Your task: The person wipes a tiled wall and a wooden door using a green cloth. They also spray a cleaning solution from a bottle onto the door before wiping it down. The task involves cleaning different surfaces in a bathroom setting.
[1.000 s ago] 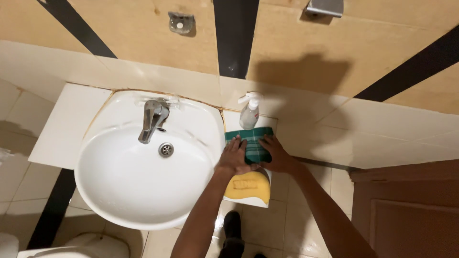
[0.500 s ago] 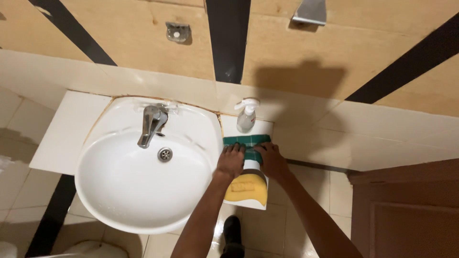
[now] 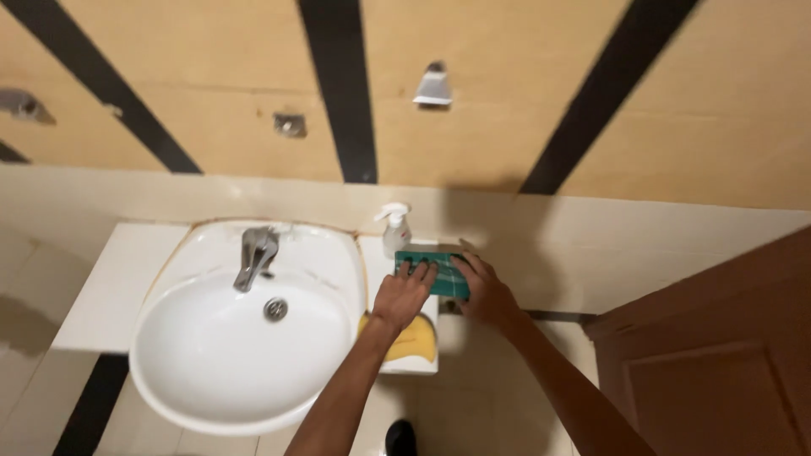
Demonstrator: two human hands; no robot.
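Observation:
A green box-shaped pack (image 3: 441, 272) lies on the white ledge (image 3: 416, 361) to the right of the sink. My left hand (image 3: 402, 295) rests on its left end with the fingers spread over it. My right hand (image 3: 485, 291) grips its right end. A small white pump bottle (image 3: 394, 230) stands just behind the pack, against the wall. A yellow cloth (image 3: 414, 338) lies on the ledge under my left wrist.
A white oval basin (image 3: 241, 355) with a metal tap (image 3: 253, 256) and a drain (image 3: 275, 309) fills the left. A brown wooden door (image 3: 718, 363) stands at the right. Tan wall panels with black stripes carry a metal fitting (image 3: 432, 87).
The camera has tilted up and the view has shifted, showing more wall. Both hands stay on the green pack, which has moved slightly to the right edge of the ledge.

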